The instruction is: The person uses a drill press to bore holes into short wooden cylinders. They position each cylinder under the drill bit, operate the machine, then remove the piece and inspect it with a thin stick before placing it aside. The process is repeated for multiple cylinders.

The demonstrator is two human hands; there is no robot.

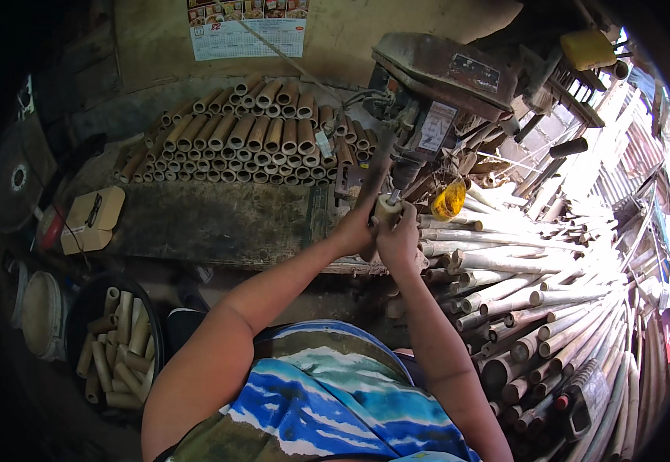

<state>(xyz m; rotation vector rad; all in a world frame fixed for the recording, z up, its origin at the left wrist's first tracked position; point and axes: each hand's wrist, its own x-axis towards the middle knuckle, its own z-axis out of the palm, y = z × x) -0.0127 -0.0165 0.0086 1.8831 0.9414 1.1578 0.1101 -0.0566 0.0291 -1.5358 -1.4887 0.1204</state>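
Observation:
My two hands meet at the front edge of the bench, under the head of a drill press (447,73). Between them stands a short, pale bamboo tube (386,208), its open end facing up toward the drill's metal bit (395,195). My right hand (399,237) is closed round the tube's right side. The fingers of my left hand (354,231) wrap its left side, partly hidden behind the tube. Whether the bit touches the bamboo I cannot make out. A yellow plastic container (449,200) hangs just right of the bit.
Cut bamboo tubes (250,135) are stacked along the back of the worn bench (219,219). Lower left, a black bucket (158,339) holds more pieces. Long bamboo poles (551,296) fill the right side. An opened cardboard box (108,212) with dark glasses lies at the bench's left end.

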